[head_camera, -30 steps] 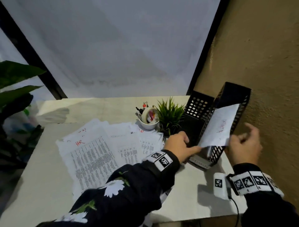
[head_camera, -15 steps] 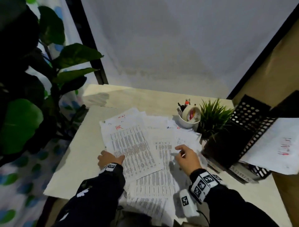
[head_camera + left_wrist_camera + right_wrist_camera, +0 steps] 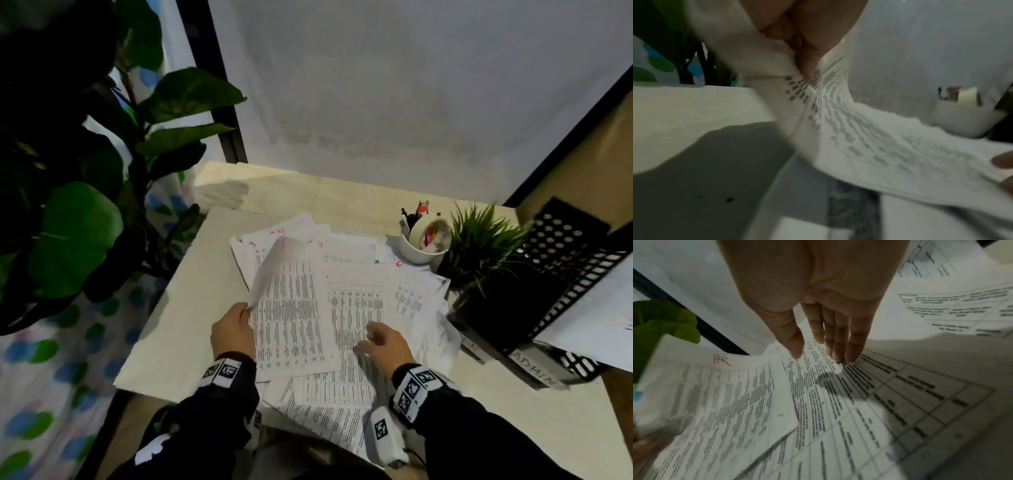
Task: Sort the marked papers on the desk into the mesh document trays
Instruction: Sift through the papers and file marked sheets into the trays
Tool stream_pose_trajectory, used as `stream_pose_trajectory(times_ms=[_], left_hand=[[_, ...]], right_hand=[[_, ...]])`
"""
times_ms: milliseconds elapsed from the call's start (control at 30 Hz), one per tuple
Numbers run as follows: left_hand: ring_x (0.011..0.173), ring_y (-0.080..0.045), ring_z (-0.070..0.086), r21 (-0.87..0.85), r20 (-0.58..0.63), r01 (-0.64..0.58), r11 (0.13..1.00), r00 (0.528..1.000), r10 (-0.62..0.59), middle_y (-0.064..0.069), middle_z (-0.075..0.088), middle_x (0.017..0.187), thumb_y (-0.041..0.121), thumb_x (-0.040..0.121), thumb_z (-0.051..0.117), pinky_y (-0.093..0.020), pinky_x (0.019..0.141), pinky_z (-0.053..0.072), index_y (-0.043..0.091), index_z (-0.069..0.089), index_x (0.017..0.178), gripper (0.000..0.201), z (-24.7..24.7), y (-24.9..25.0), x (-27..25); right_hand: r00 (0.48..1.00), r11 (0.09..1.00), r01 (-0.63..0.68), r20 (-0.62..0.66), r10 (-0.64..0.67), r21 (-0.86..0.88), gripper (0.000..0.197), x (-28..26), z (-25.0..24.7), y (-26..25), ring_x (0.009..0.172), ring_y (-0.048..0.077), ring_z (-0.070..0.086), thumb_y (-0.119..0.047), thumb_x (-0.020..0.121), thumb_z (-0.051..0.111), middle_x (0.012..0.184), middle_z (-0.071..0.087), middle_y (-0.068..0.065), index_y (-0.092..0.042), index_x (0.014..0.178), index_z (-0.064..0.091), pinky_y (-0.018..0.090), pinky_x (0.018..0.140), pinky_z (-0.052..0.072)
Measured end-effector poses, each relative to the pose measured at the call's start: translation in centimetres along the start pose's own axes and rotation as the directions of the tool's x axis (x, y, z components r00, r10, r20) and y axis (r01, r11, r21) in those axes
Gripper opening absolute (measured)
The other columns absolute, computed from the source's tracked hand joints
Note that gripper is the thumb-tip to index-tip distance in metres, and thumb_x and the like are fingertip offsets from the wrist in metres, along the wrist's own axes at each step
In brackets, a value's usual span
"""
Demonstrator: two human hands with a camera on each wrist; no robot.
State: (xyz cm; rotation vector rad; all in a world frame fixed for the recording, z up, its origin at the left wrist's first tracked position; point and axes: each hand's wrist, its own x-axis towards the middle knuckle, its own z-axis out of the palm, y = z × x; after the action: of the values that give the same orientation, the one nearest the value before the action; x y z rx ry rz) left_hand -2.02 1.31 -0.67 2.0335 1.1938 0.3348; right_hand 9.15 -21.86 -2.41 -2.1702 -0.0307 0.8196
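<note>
Several printed papers [image 3: 356,308] lie fanned over the white desk [image 3: 171,325]. My left hand [image 3: 236,325] pinches the left edge of the top sheet [image 3: 291,301], marked HR [image 3: 721,361] in red, and curls that edge upward. The pinch on the sheet [image 3: 838,123] shows close up in the left wrist view. My right hand [image 3: 383,342] hovers flat with straight fingers [image 3: 838,337] just above a sheet with a table [image 3: 900,394]. Black mesh trays [image 3: 561,274] stand at the right, one labelled ADMIN [image 3: 534,370], with a sheet [image 3: 603,308] sticking out.
A white cup [image 3: 423,245] with pens and a tape roll stands behind the papers, next to a small potted grass plant [image 3: 479,246]. A large leafy plant [image 3: 75,205] rises left of the desk. A brown wall is at the right.
My view turned from the trays to the papers. My left hand went from resting at the top sheet's edge to pinching and lifting it; my right hand slid a little nearer over the papers.
</note>
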Motion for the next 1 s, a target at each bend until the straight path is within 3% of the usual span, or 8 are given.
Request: stream_pose_trajectory(times_ms=[100,200,333,433,600,767,867,1000], left_hand=[[0.067,-0.021,0.052,-0.21,0.13,-0.056,0.976,0.988,0.084,-0.011,0.061,0.078,0.0,0.092,0.041,-0.022,0.056,0.034,0.004,0.058,0.084,0.02,0.4,0.5,-1.2],[0.083,-0.008,0.059,-0.345,0.367,0.017,0.939,0.923,0.118,0.002,0.069,0.089,-0.008,0.089,0.037,-0.021,0.076,0.041,0.011,0.065,0.083,0.034,1.2,1.6,-2.4],[0.088,-0.018,0.059,-0.433,0.605,0.248,0.866,0.793,0.075,-0.006,0.068,0.092,-0.012,0.063,0.042,-0.027,0.083,0.042,0.021,0.071,0.063,0.044,2.7,2.9,-3.0],[0.069,-0.021,0.053,-0.465,0.487,0.368,0.805,0.866,-0.114,-0.012,0.064,0.093,-0.015,0.068,0.039,-0.027,0.063,0.04,0.019,0.068,0.046,0.049,4.0,2.5,-1.7],[0.066,-0.022,0.038,-0.18,0.386,0.363,0.914,0.881,-0.274,-0.012,0.041,0.066,0.009,0.074,0.049,-0.03,0.059,0.036,0.008,0.048,0.066,0.008,5.4,3.2,0.3],[0.087,-0.025,0.056,-0.148,0.436,0.325,0.934,0.869,-0.234,-0.007,0.049,0.107,0.003,0.085,0.054,-0.026,0.084,0.044,0.004,0.047,0.125,0.041,6.1,4.4,-0.3],[0.091,-0.025,0.054,-0.126,0.419,0.077,0.989,0.908,-0.017,-0.006,0.052,0.096,-0.011,0.083,0.038,-0.025,0.081,0.038,0.006,0.06,0.107,0.037,6.1,4.6,-0.8],[0.084,-0.025,0.056,-0.277,0.467,0.082,0.957,0.882,0.06,-0.006,0.061,0.083,-0.007,0.082,0.049,-0.033,0.082,0.047,0.019,0.063,0.072,0.031,6.1,3.6,-1.3]], right_hand=[[0.998,0.96,-0.059,0.014,0.057,0.273,0.081,0.1,-0.7,-0.7,0.124,0.028,0.049,-0.022,0.075,0.076,0.135,0.05,0.013,-0.009,0.143,0.034,0.038,0.101,0.041],[0.991,0.795,-0.115,0.015,0.132,0.595,0.095,-0.1,-1.5,-1.2,0.124,0.028,0.05,-0.011,0.065,0.083,0.139,0.048,0.012,-0.008,0.144,0.031,0.042,0.103,0.041],[0.979,0.785,-0.145,-0.031,0.204,0.603,0.071,-1.2,-3.5,-1.3,0.114,0.024,0.048,-0.01,0.073,0.077,0.121,0.054,0.007,0.003,0.132,0.04,0.042,0.099,0.033],[0.978,0.784,-0.181,0.025,0.207,0.594,0.046,-1.4,-4.5,0.2,0.099,0.024,0.057,-0.002,0.07,0.077,0.1,0.065,0.003,-0.001,0.111,0.056,0.04,0.099,0.032],[0.983,0.791,-0.175,0.051,0.179,0.586,0.033,-0.8,-4.3,3.2,0.098,0.036,0.064,0.014,0.059,0.072,0.086,0.075,0.013,-0.001,0.089,0.07,0.051,0.1,0.043],[0.98,0.79,-0.185,0.047,0.195,0.584,0.028,-0.5,-3.5,3.4,0.099,0.045,0.062,0.026,0.059,0.059,0.077,0.073,0.02,0.003,0.065,0.073,0.049,0.097,0.045],[0.974,0.753,-0.195,0.038,0.221,0.628,0.029,-0.3,-3.4,3.4,0.096,0.042,0.063,0.026,0.058,0.058,0.079,0.072,0.021,0.002,0.065,0.073,0.048,0.098,0.044],[0.962,0.681,-0.138,-0.067,0.265,0.719,0.038,-0.9,-3.8,2.6,0.086,0.038,0.063,0.026,0.06,0.058,0.088,0.069,0.019,0.0,0.085,0.067,0.044,0.083,0.051]])
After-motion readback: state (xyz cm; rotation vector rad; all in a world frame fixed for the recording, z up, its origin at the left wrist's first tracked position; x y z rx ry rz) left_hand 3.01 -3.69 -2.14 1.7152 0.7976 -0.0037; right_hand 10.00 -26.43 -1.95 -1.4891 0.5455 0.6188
